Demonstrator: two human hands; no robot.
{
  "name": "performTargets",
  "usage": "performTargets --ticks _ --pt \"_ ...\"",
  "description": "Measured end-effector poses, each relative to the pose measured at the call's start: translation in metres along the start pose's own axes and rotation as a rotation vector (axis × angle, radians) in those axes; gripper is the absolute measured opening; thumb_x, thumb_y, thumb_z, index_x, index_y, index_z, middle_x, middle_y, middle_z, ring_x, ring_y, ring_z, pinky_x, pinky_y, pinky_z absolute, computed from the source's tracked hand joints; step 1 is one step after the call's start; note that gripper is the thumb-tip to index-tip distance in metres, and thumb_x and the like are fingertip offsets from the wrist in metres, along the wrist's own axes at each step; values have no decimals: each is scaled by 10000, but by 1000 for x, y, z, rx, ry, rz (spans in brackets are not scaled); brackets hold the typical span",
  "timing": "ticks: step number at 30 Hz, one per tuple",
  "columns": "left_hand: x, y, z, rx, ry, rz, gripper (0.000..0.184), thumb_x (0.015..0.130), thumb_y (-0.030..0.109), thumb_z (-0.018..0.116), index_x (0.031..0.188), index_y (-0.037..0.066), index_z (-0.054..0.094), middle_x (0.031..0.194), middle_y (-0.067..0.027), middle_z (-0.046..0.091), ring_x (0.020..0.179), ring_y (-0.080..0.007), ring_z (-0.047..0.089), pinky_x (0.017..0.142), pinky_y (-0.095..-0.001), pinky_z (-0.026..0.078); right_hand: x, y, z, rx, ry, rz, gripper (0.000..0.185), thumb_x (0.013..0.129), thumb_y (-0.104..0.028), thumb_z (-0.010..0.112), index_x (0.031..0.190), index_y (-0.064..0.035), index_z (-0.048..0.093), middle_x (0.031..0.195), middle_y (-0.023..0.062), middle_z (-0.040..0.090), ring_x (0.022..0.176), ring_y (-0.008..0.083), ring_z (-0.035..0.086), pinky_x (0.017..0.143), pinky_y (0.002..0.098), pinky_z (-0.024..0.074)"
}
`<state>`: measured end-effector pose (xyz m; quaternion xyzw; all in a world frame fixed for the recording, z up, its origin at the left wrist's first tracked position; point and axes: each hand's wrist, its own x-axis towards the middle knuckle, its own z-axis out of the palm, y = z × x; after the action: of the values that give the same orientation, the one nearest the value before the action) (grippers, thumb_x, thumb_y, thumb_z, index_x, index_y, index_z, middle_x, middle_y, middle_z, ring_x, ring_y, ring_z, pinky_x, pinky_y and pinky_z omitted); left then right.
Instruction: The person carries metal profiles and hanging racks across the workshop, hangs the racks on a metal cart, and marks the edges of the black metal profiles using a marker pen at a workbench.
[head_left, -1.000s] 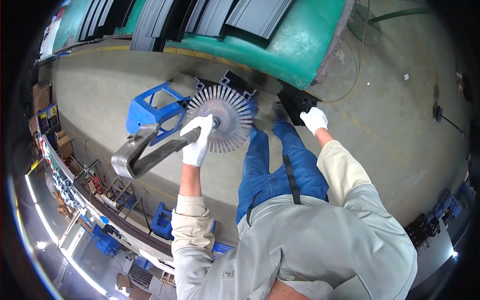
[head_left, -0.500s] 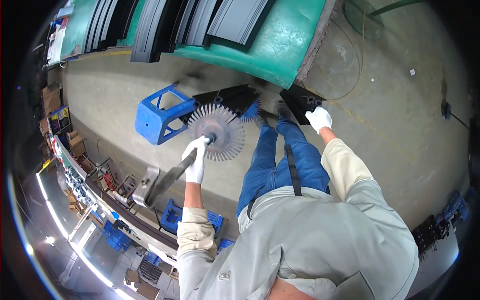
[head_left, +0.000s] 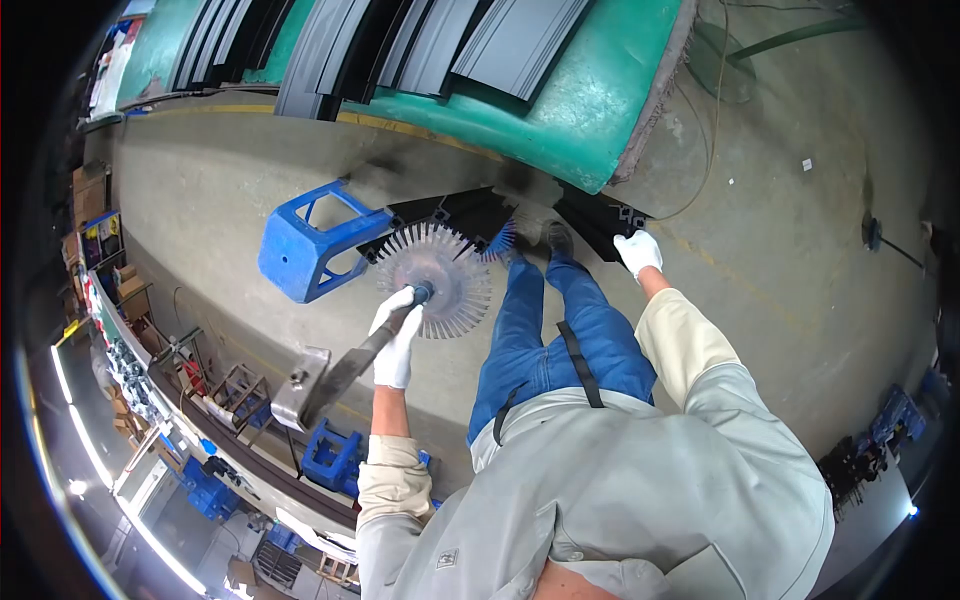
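Observation:
My left hand (head_left: 396,340), in a white glove, is wrapped round a dark metal bar (head_left: 350,368) just below a round slotted disc (head_left: 430,280). The bar's near end carries a bent metal bracket (head_left: 300,388). My right hand (head_left: 638,252), also gloved, is closed at the near end of a black profile (head_left: 600,222) that lies beside my right foot; the fingers' hold on it is too small to make out. More black profiles (head_left: 470,212) lie behind the disc, beside a blue toothed piece (head_left: 502,238).
A blue plastic stool (head_left: 300,250) lies tipped on the floor at the left. Grey profiles (head_left: 520,45) rest on a green-covered table (head_left: 580,120) in front. A thin hose (head_left: 712,150) curves over the floor at the right. Shelving with boxes (head_left: 130,285) stands far left.
Over the last second the disc and bar have shifted a little and turned against the stool and my legs, and my left hand has moved down with them. My right hand stays near the black profile.

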<state>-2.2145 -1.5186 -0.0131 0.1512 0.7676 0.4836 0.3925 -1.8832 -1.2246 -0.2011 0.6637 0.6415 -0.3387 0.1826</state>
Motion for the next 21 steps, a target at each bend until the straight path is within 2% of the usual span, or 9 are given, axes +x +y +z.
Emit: performTargets --ticks 3,6,8,10,12,16,18,19,21 --pt "-9 -10 11 -40 24 -16 295 951 109 659 1230 26 608 1256 -98 638 1188 -186 583 1061 -347 425 -1 -6 6 1 -6 2 498 812 -431 638 988 29 706 1061 294 672 1046 438 642 914 478 515" --pt "-33 -20 21 153 358 -62 318 934 110 687 1227 32 590 1213 -105 639 1115 -162 595 987 -312 469 -3 -16 14 38 14 80 478 809 -420 599 1023 -9 718 1118 262 674 1076 422 641 920 472 520" --pt "-76 -67 13 231 472 -254 225 953 138 669 1150 38 630 1046 -52 662 955 -117 625 835 -273 505 -4 -23 14 33 -6 56 483 810 -427 599 1020 -8 718 1114 265 674 1071 423 642 917 473 519" --pt "-107 -50 28 113 261 -602 142 958 144 666 1060 46 658 913 -20 648 790 -86 602 689 -244 494 -10 -26 14 36 -43 34 493 813 -440 600 1013 -5 718 1104 271 675 1061 424 644 911 474 519" --pt "-121 -67 65 148 111 -494 131 959 173 669 1010 53 676 870 -15 650 723 -91 592 654 -244 497 -11 -28 19 57 -19 33 504 816 -458 615 994 3 715 1081 277 677 1047 430 645 900 479 518" --pt "-58 -60 162 -182 -46 -500 235 983 236 638 1137 59 653 955 -15 653 821 -82 591 705 -260 503 -17 -34 32 103 -41 18 537 828 -503 642 944 17 706 1021 285 684 1009 444 648 873 493 515" --pt "-11 -66 214 -336 -7 -637 395 966 388 637 1229 95 616 1040 -46 642 895 -145 598 806 -360 525 -15 -39 20 134 -85 31 546 840 -521 636 920 15 701 994 278 689 991 448 649 864 502 513" --pt "17 -74 239 -351 -23 -625 395 966 388 637 1229 95 616 1040 -46 642 895 -145 598 806 -360 525 -10 -40 16 129 -62 30 546 840 -521 636 920 15 701 994 278 689 991 448 649 864 502 513" --pt "57 -104 281 -329 -10 -1058 614 905 592 614 1322 143 566 1178 -90 636 1044 -258 605 936 -535 477 -12 -29 20 124 -49 12 563 862 -531 622 916 24 697 959 281 689 970 455 650 828 502 517"
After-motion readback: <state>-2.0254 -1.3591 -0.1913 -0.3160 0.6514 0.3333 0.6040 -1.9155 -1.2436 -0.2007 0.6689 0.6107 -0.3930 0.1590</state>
